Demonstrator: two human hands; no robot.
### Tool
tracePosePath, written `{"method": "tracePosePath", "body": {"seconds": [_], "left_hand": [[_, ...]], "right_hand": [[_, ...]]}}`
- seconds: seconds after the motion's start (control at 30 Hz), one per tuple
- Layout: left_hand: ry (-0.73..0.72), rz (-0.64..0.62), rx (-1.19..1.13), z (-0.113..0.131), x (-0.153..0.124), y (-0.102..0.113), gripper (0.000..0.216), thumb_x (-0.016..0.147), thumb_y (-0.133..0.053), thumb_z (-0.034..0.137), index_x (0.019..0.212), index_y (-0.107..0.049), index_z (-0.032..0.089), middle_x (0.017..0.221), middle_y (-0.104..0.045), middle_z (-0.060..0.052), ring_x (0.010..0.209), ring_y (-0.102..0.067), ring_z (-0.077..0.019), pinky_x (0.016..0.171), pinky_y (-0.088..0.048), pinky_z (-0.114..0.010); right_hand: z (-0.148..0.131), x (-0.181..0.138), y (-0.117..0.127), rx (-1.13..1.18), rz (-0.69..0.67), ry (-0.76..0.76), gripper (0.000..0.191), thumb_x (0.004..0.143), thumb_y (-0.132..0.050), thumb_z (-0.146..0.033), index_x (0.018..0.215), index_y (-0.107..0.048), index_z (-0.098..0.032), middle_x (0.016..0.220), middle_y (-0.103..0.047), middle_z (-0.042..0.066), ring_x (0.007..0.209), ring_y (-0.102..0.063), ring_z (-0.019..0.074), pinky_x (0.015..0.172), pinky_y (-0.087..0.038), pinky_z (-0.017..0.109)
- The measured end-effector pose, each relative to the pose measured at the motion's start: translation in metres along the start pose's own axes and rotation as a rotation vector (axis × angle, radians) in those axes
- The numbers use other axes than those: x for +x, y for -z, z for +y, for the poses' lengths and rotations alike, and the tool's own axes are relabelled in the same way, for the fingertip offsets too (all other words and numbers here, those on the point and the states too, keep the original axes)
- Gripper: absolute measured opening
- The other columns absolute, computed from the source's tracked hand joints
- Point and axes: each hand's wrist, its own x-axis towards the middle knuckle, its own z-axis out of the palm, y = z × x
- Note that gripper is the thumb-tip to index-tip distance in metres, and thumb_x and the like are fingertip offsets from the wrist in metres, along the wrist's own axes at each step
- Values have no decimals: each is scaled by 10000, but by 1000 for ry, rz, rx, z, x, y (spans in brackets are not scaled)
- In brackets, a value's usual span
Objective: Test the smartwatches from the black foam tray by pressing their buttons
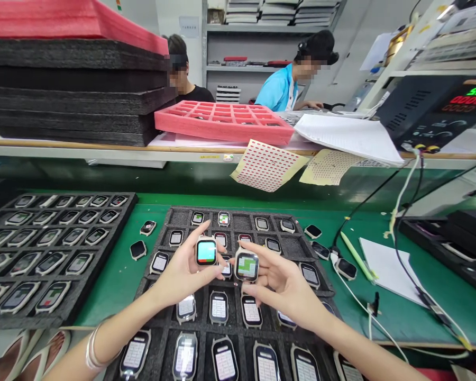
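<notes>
My left hand (188, 267) is closed around a smartwatch case (206, 252) without a strap, its lit screen cyan with a red strip at the bottom. A second smartwatch case (246, 265), showing green and white blocks, is gripped between the fingers and thumb of my right hand (280, 275). Both watches are held side by side, faces up, over a black foam tray (234, 291). In the tray's compartments lie several similar watches, many with white lit screens, such as the watch (219, 307) just below my hands. Some compartments are partly hidden by my hands and arms.
Another foam tray (69, 296) of watches lies at left. Loose watches (138, 250) rest on the green mat (115, 264). Cables (365, 301), a green pen (357, 256) and paper (392, 270) are at right. A shelf holds stacked foam (71, 79) and a power supply (440, 111). Two people sit beyond.
</notes>
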Motion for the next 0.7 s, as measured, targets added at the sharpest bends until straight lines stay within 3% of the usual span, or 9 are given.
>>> {"method": "tracePosePath", "body": {"seconds": [0.1,0.23,0.27,0.33,0.43,0.53,0.7], "left_hand": [[-22,-2,72,-4,7,8,878,751,-679,117,1413,-135,312,1098,-501,-55,883,-597,-163,756,-535,-310],[-72,49,282,-13,34,38,852,815,-607,233,1423,-11,274,1042,-532,-64,898,-625,-205,777,-538,-388],[-93,71,375,-15,44,49,830,812,-603,242,1417,-34,248,1024,-548,-65,895,-630,-209,789,-528,-394],[-140,105,517,-20,64,73,736,766,-647,241,1352,-204,198,978,-586,-57,908,-627,-210,864,-485,-403],[-162,110,550,-24,87,105,564,699,-699,272,1170,-405,175,978,-599,-63,922,-612,-207,901,-456,-392],[-157,111,567,-28,96,127,605,693,-685,327,1189,-375,169,1024,-589,-81,902,-616,-194,878,-474,-381],[-117,150,736,-39,99,147,656,747,-607,384,1278,-295,157,1039,-595,-94,909,-617,-202,845,-485,-377]], "right_hand": [[7,15,18,-188,8,64,599,828,-647,-204,1365,-390,-273,1061,-628,64,735,-634,176,561,-559,259],[28,56,61,-839,106,208,525,840,-618,-283,1325,-431,-204,1134,-581,91,693,-610,174,647,-548,321],[34,67,71,-913,117,218,513,818,-646,-284,1291,-470,-192,1116,-582,94,771,-605,210,712,-534,356],[47,87,90,-1013,106,225,466,786,-684,-277,1220,-541,-183,1081,-576,98,944,-557,271,846,-475,412],[65,106,105,-1113,68,202,429,750,-720,-277,1145,-607,-155,1007,-568,116,973,-522,309,873,-436,449],[75,109,107,-1184,24,177,432,769,-702,-322,1149,-613,-137,968,-568,122,932,-527,312,839,-440,446],[71,98,113,-1241,28,182,412,850,-581,-334,1216,-560,-146,1077,-551,138,1002,-493,318,879,-401,453]]}}
